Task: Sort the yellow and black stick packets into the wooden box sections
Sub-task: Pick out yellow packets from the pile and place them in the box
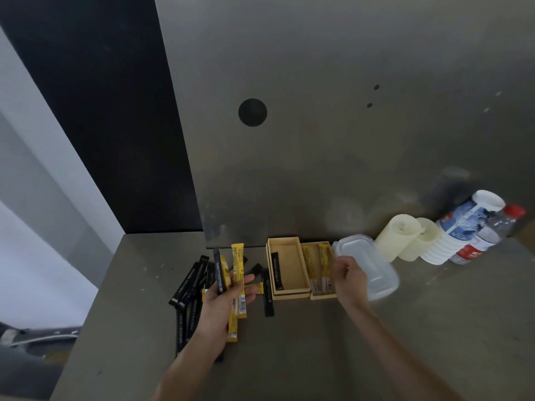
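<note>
My left hand grips a bunch of stick packets, yellow ones and a black one, held upright above a pile of black packets on the counter. A wooden box stands to the right with two sections. Its left section holds one black packet. Its right section holds yellow packets. My right hand hovers at the right section's edge, fingers loosely curled, with nothing visibly in it. One black packet lies beside the box's left wall.
A clear plastic container lies just right of the box, touching my right hand's side. Behind it stand two cream candles, a stack of white cups and a water bottle. The counter's left edge drops off.
</note>
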The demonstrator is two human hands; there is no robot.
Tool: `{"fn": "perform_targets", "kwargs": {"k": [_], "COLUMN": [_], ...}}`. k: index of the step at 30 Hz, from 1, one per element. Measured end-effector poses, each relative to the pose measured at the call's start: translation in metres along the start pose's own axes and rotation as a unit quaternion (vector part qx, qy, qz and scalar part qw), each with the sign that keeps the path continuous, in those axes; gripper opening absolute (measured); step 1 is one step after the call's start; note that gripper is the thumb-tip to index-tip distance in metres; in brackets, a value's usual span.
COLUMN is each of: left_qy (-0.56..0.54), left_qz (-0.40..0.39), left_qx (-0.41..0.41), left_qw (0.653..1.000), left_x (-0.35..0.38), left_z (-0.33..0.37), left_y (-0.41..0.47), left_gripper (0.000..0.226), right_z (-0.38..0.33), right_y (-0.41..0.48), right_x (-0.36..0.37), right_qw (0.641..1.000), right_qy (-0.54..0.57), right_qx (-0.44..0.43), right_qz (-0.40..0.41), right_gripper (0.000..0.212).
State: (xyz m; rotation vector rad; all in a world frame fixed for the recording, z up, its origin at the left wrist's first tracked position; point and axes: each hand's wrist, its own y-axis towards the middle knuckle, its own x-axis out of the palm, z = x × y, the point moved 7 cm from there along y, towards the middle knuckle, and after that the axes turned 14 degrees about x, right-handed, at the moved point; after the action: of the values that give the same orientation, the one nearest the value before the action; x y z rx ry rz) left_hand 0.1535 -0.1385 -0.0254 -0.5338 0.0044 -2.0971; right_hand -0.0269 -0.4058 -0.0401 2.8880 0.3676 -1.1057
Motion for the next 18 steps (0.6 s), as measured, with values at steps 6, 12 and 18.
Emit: {"fn": "perform_targets", "kwargs": {"k": [6,12,18], "left_qy": [0.001,0.010,0.001], "left_qz": [0.010,-0.008,-0.016], "left_qx": [-0.006,0.001,0.017], "left_qw": [1.000,1.000,1.000], "left_x": [-0.003,0.002,0.002], "left_z": [-0.001,0.000,0.003], "left_y": [0.001,-0.001,-0.003], "left_gripper": [0.022,0.025,0.029], "right_z": [0.001,-0.003,-0.006], "right_y": [0.013,-0.003,-0.012], "right_x": [-0.001,0.037,0.032], "right_qw": [0.996,0.967,0.972], "right_qy": [-0.078,-0.193,-0.190], "right_qx": [-0.006,-0.091,-0.091], "right_qz": [-0.048,-0.141,-0.105], "right_gripper": [0.012,0.005,0.023]}}
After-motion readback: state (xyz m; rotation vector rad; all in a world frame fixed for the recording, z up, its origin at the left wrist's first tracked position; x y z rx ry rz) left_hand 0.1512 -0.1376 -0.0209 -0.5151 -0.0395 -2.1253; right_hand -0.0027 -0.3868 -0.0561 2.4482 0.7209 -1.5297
